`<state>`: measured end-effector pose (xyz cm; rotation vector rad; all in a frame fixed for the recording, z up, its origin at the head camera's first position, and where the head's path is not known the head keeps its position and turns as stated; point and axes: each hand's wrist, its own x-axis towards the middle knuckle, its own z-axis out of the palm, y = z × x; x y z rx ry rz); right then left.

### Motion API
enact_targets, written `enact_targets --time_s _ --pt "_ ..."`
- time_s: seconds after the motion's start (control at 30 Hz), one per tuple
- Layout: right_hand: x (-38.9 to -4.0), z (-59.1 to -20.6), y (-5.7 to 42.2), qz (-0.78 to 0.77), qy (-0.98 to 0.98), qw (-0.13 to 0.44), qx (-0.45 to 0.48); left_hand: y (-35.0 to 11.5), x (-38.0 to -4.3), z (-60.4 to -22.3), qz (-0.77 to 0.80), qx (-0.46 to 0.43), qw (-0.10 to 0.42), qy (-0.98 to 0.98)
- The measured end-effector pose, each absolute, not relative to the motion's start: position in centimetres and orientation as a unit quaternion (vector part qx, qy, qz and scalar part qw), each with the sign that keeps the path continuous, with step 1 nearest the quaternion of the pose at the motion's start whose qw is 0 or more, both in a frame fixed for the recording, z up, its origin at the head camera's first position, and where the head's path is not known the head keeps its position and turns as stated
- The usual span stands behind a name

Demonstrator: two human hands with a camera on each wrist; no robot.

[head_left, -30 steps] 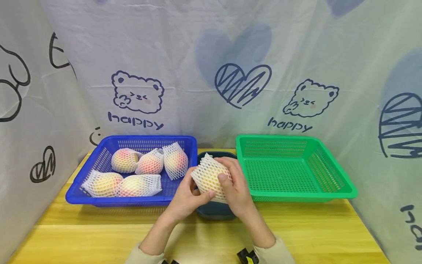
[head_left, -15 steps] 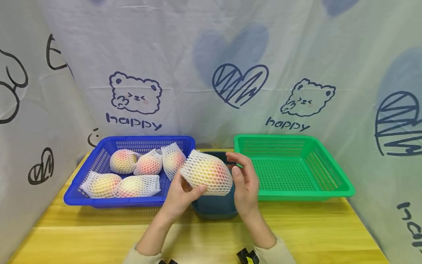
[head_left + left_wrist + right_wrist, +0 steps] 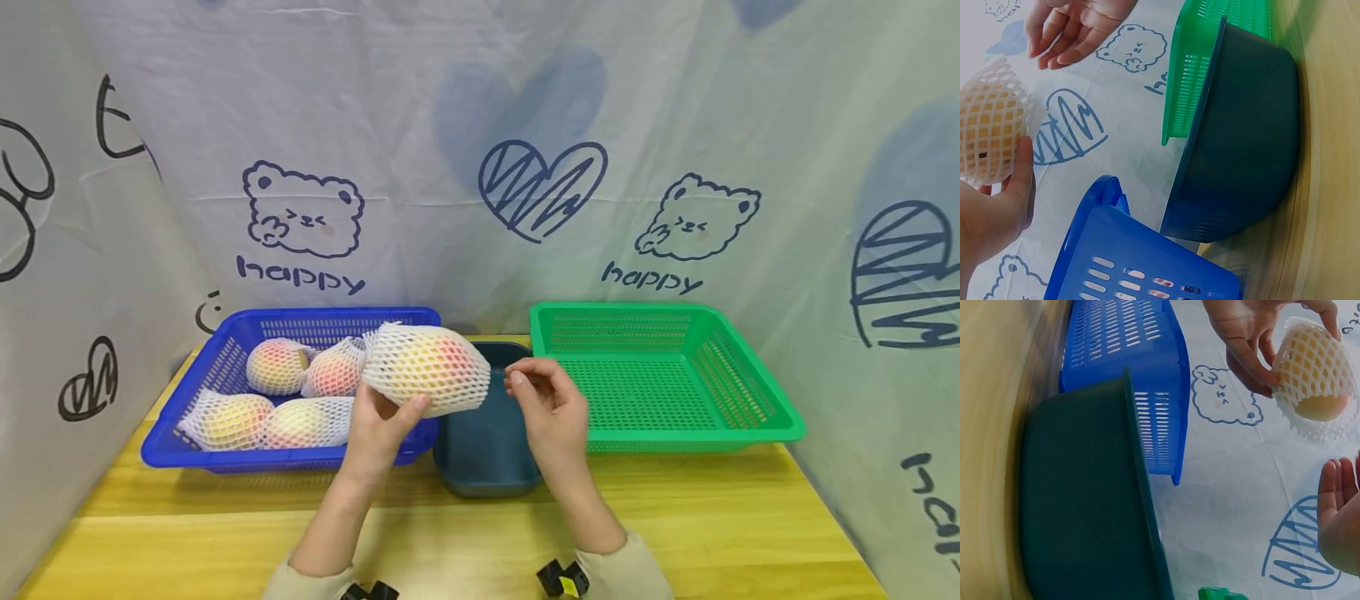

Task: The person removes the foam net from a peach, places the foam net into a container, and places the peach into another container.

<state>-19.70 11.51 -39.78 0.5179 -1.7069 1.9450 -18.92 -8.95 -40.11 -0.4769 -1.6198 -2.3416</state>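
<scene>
My left hand (image 3: 378, 429) grips a yellow-and-red oval fruit (image 3: 431, 367) in a white foam net, thumb on the near side. The fruit is held up across the gap between the blue basket (image 3: 247, 457) and the dark teal basin (image 3: 487, 442). In the right wrist view the net's end gapes, showing the bare pinkish end of the fruit (image 3: 1322, 407). To the right of it, my right hand (image 3: 555, 412) hovers over the basin's right side, fingers loosely bent and holding nothing. Several similar netted fruits (image 3: 277, 367) lie in the blue basket, one hidden behind the held fruit.
A green basket (image 3: 667, 435) stands on the right, bare inside, its left rim close to the basin. All three containers rest on a yellow wood-grain table (image 3: 480, 546). Behind them hangs a white printed cloth (image 3: 420, 250), which continues along both sides.
Both hands were around the fruit; the right hand has come off it. My left hand has moved left with the fruit and turned it, uncovering more of the basin.
</scene>
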Motion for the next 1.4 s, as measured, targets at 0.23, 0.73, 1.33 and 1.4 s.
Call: enact_targets --time_s 0.23,0.73,1.33,1.4 --pt "-19.8 -40.4 11.0 0.721 -0.636 0.206 0.181 -8.8 -19.0 -40.2 -0.808 -0.166 0.133 -0.549" --pt "-19.6 -40.4 10.9 0.714 -0.640 0.214 0.187 -7.9 -19.3 -41.2 -0.797 -0.188 0.106 -0.564" --pt "-19.8 -41.0 10.8 0.728 -0.618 0.159 0.250 -7.8 -19.5 -41.5 -0.791 -0.203 0.102 -0.568" --pt "-19.7 -40.9 10.7 0.727 -0.623 0.150 0.245 -7.8 -19.5 -41.6 -0.790 -0.206 0.104 -0.568"
